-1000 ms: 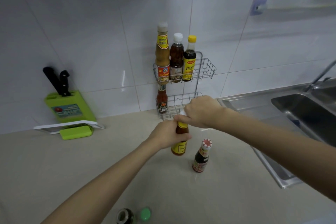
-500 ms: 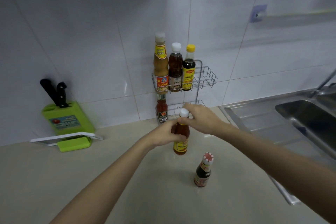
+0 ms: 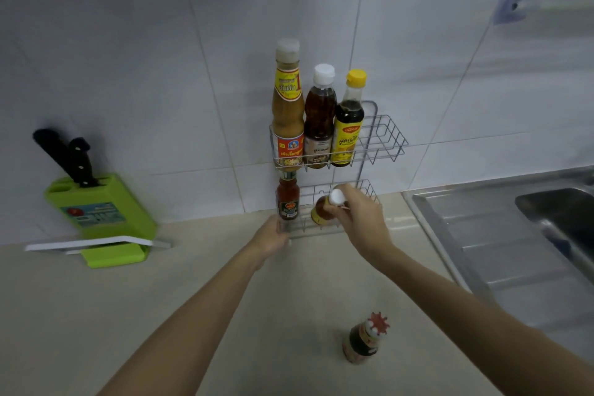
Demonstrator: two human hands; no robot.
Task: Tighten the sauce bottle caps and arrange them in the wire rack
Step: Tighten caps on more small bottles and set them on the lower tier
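Observation:
A two-shelf wire rack (image 3: pixel 387 138) stands against the tiled wall. Its top shelf holds three bottles: a tall tan one (image 3: pixel 287 112), a brown one with a white cap (image 3: pixel 319 119) and a dark one with a yellow cap (image 3: pixel 348 125). A small red bottle (image 3: pixel 288 199) stands at the left of the lower shelf. My right hand (image 3: pixel 360 222) grips an orange bottle with a white cap (image 3: pixel 321 212) by its neck, tilted, inside the lower shelf. My left hand (image 3: pixel 270 238) touches the rack's lower front left corner. A dark bottle with a red cap (image 3: pixel 363 341) stands alone on the counter.
A green knife block (image 3: pixel 103 215) with two black-handled knives stands at the left by the wall, a white board (image 3: pixel 96 243) lying across its base. The steel sink and drainboard (image 3: pixel 514 251) fill the right. A hook (image 3: pixel 514 3) is stuck on the wall.
My right hand took the orange bottle by its neck and carried it from above the counter into the lower shelf. My left hand let go of the bottle and moved to the rack's corner.

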